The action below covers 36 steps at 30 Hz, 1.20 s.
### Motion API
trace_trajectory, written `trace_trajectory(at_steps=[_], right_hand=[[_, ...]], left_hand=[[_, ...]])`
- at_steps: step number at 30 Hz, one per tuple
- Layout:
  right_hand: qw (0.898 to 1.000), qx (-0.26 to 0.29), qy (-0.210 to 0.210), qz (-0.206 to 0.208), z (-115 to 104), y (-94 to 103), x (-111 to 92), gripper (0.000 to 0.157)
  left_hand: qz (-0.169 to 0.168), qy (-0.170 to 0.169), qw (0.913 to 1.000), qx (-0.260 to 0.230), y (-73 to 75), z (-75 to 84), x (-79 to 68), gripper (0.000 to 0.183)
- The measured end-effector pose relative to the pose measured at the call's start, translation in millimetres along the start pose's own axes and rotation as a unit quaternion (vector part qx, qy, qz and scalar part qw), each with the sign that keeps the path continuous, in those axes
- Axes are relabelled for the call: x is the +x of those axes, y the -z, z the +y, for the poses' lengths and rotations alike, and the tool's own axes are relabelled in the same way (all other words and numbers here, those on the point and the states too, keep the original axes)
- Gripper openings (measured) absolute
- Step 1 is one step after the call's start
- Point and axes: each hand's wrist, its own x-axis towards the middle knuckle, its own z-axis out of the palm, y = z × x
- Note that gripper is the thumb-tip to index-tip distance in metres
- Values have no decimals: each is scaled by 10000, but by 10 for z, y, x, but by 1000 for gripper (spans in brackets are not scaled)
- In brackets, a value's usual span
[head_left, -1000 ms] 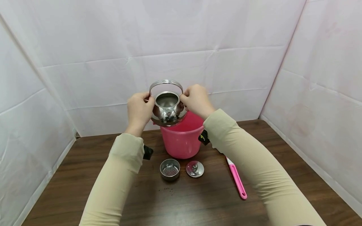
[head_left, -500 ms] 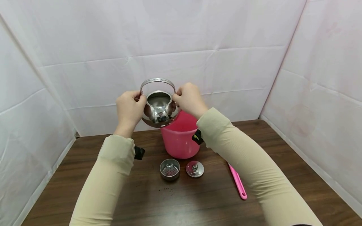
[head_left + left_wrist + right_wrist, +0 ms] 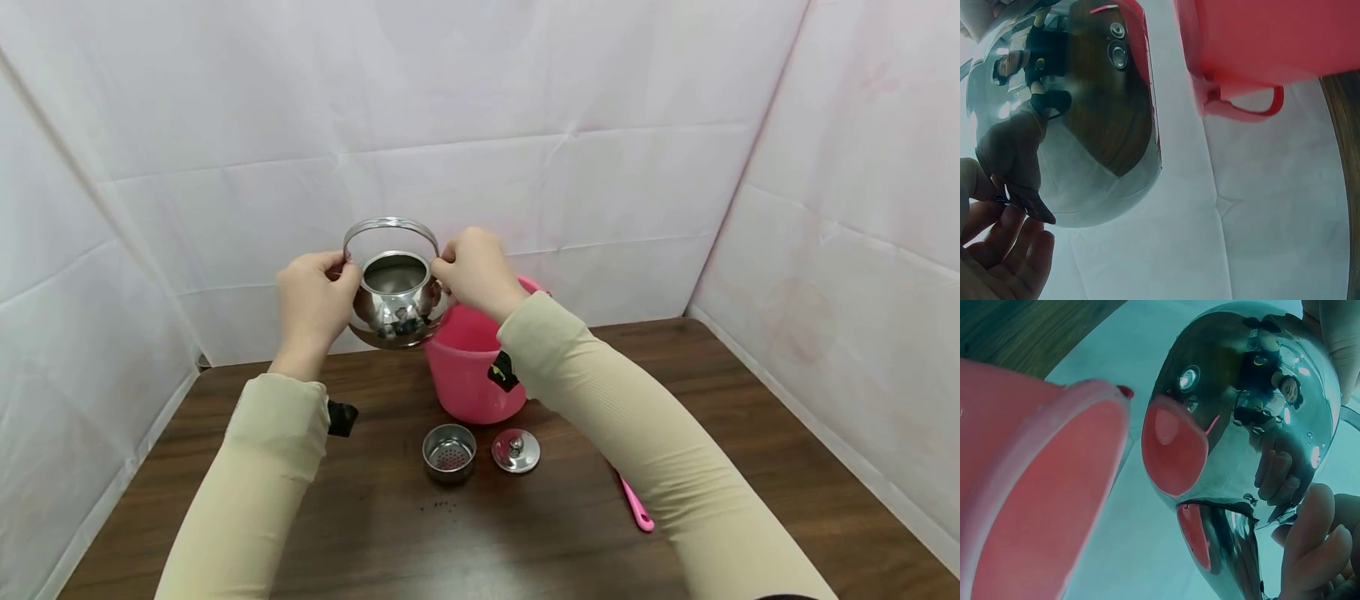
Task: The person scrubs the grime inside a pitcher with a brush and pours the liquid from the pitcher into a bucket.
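Note:
A shiny steel teapot (image 3: 397,312), lidless with its opening facing me, is held up in the air in the head view. My left hand (image 3: 313,300) pinches the left foot of its arched handle. My right hand (image 3: 478,268) pinches the right foot. In the right wrist view the spout (image 3: 1229,550) points down past the right fingers (image 3: 1316,531). Left fingers (image 3: 1022,256) also show beside the teapot in the left wrist view. Just behind and right of the teapot stands a pink bucket (image 3: 474,392), partly covered by it and the right forearm.
A round steel strainer (image 3: 450,454) with a perforated bottom sits in front of the bucket. Beside it lies the teapot lid (image 3: 516,451). Dark crumbs (image 3: 442,504) dot the wooden table (image 3: 390,550). A pink handle (image 3: 637,510) shows under the right forearm. White sheeting (image 3: 450,100) encloses the table.
Both hands have carried the teapot leftward, from over the bucket to its left rim, and slightly lower at the end. More of the bucket shows now, and less of the pink handle.

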Motion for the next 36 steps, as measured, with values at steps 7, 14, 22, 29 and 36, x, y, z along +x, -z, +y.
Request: trace_trajectory(at_steps=[7, 14, 22, 29, 36], right_hand=[[9997, 116, 105, -210, -117, -91, -10, 33], [9994, 50, 221, -270, -187, -185, -21, 35], [9982, -1, 309, -515, -241, -272, -16, 35], [9969, -224, 356, -664, -257, -363, -24, 42], [9964, -257, 358, -718, -261, -416, -51, 45]], left_hand=[[211, -74, 9997, 127, 191, -61, -76, 25], [347, -69, 9991, 221, 301, -119, -153, 24], [416, -20, 9986, 341, 378, -188, -197, 23], [407, 110, 9980, 463, 405, -269, -246, 23], [381, 123, 9975, 588, 419, -327, -307, 24]])
